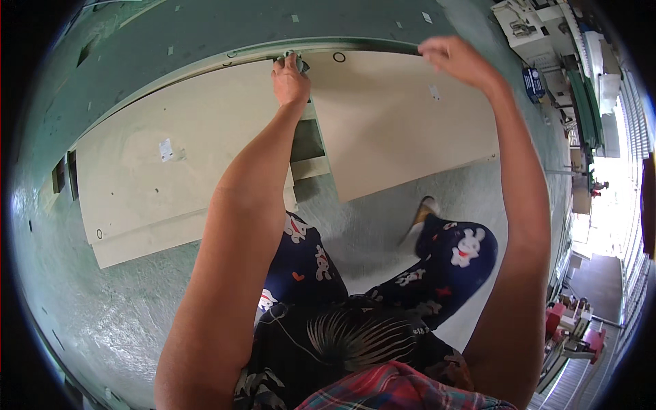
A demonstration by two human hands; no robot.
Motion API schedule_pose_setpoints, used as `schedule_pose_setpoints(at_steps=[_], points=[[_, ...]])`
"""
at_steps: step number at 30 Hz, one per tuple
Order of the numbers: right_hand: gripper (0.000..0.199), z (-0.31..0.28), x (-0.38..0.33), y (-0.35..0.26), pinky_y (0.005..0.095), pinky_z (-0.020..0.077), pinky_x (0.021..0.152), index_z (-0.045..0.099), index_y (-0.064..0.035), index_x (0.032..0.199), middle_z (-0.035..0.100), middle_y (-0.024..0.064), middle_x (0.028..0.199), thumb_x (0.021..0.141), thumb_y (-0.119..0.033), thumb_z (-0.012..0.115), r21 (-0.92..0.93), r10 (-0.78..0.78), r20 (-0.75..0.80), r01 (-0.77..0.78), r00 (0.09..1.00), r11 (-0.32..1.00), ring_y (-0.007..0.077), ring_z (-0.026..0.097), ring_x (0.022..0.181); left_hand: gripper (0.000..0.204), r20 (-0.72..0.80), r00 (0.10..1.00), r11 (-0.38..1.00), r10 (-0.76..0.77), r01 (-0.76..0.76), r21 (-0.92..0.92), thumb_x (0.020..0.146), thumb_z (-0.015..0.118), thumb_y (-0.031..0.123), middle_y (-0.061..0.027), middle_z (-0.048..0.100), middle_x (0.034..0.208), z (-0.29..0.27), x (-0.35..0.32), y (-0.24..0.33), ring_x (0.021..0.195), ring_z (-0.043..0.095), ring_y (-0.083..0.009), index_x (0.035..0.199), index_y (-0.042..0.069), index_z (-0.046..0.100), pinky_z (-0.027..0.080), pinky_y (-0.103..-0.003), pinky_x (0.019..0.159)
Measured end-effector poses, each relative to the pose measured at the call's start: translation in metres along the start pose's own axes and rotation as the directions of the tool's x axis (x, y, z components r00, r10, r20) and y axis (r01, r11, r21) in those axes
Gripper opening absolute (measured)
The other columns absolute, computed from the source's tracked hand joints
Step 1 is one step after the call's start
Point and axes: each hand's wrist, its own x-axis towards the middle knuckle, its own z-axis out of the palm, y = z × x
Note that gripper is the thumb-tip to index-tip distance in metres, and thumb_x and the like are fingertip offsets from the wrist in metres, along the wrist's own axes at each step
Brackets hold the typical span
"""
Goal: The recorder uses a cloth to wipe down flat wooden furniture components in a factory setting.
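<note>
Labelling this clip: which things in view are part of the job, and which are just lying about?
In use: left hand gripping a small grey-green object; right hand on the far edge of the beige panel.

Lying about: white machine, blue box, red equipment.

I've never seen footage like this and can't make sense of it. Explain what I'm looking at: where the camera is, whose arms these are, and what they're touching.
There is no machine here. The single picture comes from a wide fisheye camera worn on a person's head, looking down, so edges curve. The two bare arms are the wearer's own. The left hand presses a small greenish cloth on the far edge of a pale beige panel. The right hand rests on that same edge, apparently holding nothing. A second beige panel lies left, on a green floor.
</note>
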Motion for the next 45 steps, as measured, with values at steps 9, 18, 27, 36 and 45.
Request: schedule_pose_setpoints(at_steps=[9,18,27,36,45], points=[[0.036,0.019,0.068,-0.031,0.0267,0.0463,0.070,0.060,-0.0062,0.115,0.063,0.0017,0.096,0.088,-0.030,0.055,0.334,0.013,-0.137,0.033,0.990,0.942,0.0106,0.059,0.082,0.050,-0.082,0.996,0.998,0.045,-0.040,0.057,0.075,0.060,0.008,-0.0157,0.051,0.118,-0.044,0.017,-0.042,0.107,0.052,-0.0346,0.123,0.016,0.052,0.046,-0.042,0.089],[0.035,0.104,0.085,-0.060,0.0241,0.0438,0.062,0.061,-0.0058,0.113,0.062,-0.0008,0.087,0.088,-0.028,0.055,0.432,-0.257,0.082,0.198,0.963,0.880,0.0093,0.058,0.075,0.058,-0.280,0.960,0.929,-0.028,0.128,0.347,0.074,0.062,0.009,-0.0203,0.054,0.116,-0.180,0.005,-0.098,0.104,0.054,-0.0368,0.129,0.010,0.045,0.046,-0.042,0.088],[0.035,0.102,0.083,-0.078,0.0272,0.0475,0.073,0.061,-0.0015,0.112,0.062,0.0019,0.082,0.089,-0.026,0.053,0.510,-0.443,-0.159,0.457,0.882,0.728,0.0107,0.058,0.074,0.056,0.086,0.971,0.788,0.222,-0.231,0.571,0.075,0.061,0.008,-0.0132,0.053,0.125,-0.249,-0.011,-0.071,0.110,0.052,-0.0341,0.128,0.012,0.046,0.045,-0.041,0.092],[0.032,0.099,0.030,-0.045,0.0291,0.0478,0.076,0.061,-0.0008,0.113,0.065,0.0081,0.088,0.089,-0.022,0.055,0.467,-0.379,-0.151,0.404,0.913,0.787,0.0152,0.062,0.084,0.062,0.339,0.864,0.804,0.373,-0.483,0.347,0.068,0.061,-0.003,-0.0117,0.047,0.132,-0.177,-0.102,-0.070,0.116,0.049,-0.0306,0.127,0.009,0.047,0.044,-0.037,0.097],[0.029,0.101,-0.003,-0.012,0.0340,0.0478,0.082,0.061,-0.0041,0.113,0.066,0.0170,0.102,0.088,-0.019,0.056,0.372,-0.116,0.019,0.100,0.993,0.923,0.0243,0.063,0.093,0.047,0.504,0.624,0.674,0.597,-0.731,0.106,0.081,0.056,0.010,-0.0083,0.045,0.134,-0.080,-0.193,-0.122,0.122,0.045,-0.0312,0.127,0.014,0.051,0.038,-0.047,0.099]])
